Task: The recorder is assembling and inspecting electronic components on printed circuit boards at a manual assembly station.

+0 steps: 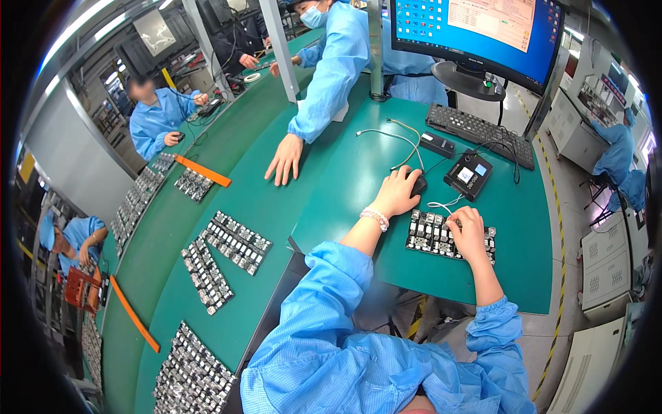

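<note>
My left hand [398,192], with a beaded bracelet at the wrist, rests over a black computer mouse [418,183] on the green tabletop. To its right, my right hand [469,233] pinches the end of a thin white cable [441,205] over a panel of circuit boards [423,233]. The cable's tip is hidden by my fingers, so whether it touches a board cannot be seen. The cable runs to a small black box [469,174] with a lit screen, just beyond the panel.
Behind the box lie a black keyboard [483,131], a small black device [437,145] and a loose cable [386,132], below a monitor [476,27]. A co-worker's hand [285,160] lies spread on the bench at left. More board panels [238,241] and orange strips [134,314] lie farther left.
</note>
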### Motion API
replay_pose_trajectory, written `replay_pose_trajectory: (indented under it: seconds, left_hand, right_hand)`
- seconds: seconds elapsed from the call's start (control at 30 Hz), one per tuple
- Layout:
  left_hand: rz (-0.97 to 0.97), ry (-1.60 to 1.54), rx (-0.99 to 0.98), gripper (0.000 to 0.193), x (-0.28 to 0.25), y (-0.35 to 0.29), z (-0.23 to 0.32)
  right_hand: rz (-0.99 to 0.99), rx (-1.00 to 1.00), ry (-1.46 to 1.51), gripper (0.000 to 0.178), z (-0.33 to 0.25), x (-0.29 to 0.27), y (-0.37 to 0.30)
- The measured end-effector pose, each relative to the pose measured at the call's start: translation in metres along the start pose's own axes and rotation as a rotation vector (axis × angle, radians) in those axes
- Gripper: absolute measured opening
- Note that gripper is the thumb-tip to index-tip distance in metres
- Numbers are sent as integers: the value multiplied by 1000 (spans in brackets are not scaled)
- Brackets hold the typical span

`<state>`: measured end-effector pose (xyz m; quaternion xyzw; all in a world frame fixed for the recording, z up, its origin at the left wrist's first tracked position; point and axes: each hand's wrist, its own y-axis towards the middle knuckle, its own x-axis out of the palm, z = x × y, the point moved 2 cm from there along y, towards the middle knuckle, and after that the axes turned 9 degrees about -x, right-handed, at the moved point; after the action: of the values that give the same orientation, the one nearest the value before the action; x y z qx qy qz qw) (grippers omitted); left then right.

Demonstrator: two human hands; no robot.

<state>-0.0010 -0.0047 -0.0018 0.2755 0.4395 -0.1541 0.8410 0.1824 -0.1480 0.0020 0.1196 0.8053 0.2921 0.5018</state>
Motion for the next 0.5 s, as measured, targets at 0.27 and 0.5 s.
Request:
replay_pose_trajectory:
  seconds: [0.27,0.5]
  left_hand:
    - [-16,-3,-6,63,-1,0,1]
    - [-15,-7,2,63,0,0,0]
  right_hand:
    - [1,14,2,10,-1,0,0]
    - [7,8,2,10,-1,-1,0]
